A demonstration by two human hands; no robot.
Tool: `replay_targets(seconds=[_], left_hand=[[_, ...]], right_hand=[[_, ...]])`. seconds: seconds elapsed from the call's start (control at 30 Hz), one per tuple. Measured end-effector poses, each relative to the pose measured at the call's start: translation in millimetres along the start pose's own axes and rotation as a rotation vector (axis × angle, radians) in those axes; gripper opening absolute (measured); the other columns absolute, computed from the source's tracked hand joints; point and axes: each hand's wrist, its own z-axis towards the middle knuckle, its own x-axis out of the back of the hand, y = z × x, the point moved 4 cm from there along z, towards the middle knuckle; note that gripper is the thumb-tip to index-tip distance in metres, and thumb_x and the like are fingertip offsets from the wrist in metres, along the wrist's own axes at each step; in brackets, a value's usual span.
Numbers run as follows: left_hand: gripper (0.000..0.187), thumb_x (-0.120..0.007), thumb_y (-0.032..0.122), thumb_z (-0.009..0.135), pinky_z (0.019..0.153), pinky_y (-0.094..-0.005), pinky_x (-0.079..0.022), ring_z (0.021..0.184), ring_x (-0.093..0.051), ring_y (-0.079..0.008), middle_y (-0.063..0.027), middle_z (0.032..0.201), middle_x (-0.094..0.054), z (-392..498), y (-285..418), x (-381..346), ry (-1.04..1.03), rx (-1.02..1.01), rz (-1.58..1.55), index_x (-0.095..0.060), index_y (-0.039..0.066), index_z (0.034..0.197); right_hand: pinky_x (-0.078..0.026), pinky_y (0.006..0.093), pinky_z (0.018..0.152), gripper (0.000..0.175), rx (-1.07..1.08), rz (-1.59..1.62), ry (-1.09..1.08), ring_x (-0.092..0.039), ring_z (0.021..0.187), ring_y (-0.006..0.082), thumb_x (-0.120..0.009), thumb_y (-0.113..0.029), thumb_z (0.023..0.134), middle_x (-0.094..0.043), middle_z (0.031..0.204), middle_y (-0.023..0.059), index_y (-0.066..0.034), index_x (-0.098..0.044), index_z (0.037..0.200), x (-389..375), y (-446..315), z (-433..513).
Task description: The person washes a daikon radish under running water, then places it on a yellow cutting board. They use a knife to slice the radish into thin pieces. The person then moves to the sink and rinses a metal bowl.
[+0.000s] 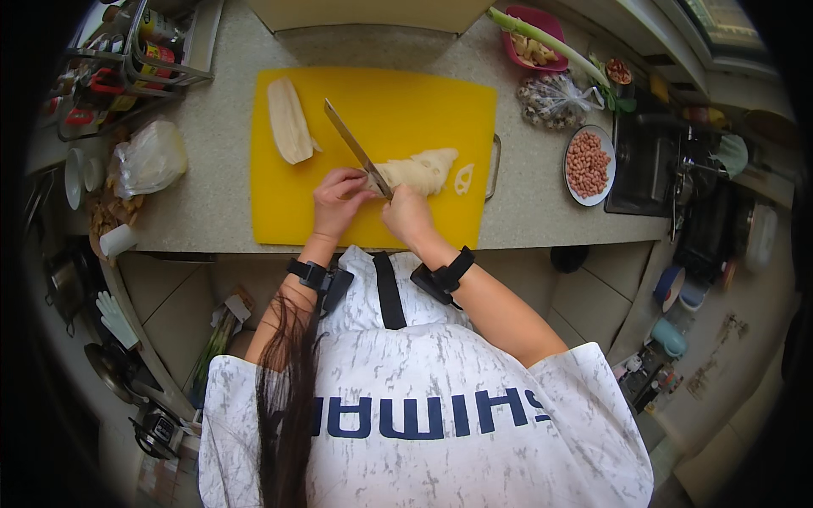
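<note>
My right hand [408,213] is closed round the handle of a kitchen knife [357,146], whose blade slants away to the upper left over a yellow cutting board [375,92]. Left of the blade, the bent fingers of my left hand [341,195] hold the pale end of a lotus root, largely hidden by the fingers. Thin overlapping lotus root slices [419,170] lie right of the blade. One holed slice [463,179] rests apart, near the board's right edge. A peeled lotus root piece [289,120] lies at the board's upper left.
On the right stand a plate of peanuts [587,166], a knotted bag of small speckled eggs [551,101] and a pink basket [560,35] beneath a green onion [549,41]. The sink [641,159] is beyond. At left are a plastic bag [151,159] and a bottle rack [136,66].
</note>
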Motion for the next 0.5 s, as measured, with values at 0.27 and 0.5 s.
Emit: replay_targets(seconds=[0.27, 0.5], left_hand=[[0.028, -0.083, 0.008, 0.064, 0.079, -0.0315, -0.054, 0.088, -0.067, -0.0266, -0.0113, 0.095, -0.069, -11, 11, -2, -0.058, 0.006, 0.027, -0.072, -0.001, 0.087], [0.031, -0.082, 0.007, 0.064, 0.081, -0.0335, -0.053, 0.092, -0.065, -0.0285, -0.012, 0.101, -0.068, -17, 16, 0, -0.04, -0.119, 0.05, -0.07, 0.0, 0.092]], right_hand=[[-0.053, 0.047, 0.067, 0.027, -0.082, 0.164, -0.025, -0.064, 0.072, 0.045, -0.068, -0.018, 0.078, -0.063, 0.072, 0.0299, 0.0087, -0.066, 0.075, 31, 12, -9], [-0.043, 0.0421, 0.049, 0.03, -0.024, 0.141, -0.01, -0.057, 0.051, 0.04, -0.063, -0.02, 0.089, -0.053, 0.058, 0.0273, 0.0081, -0.066, 0.077, 50, 8, -45]])
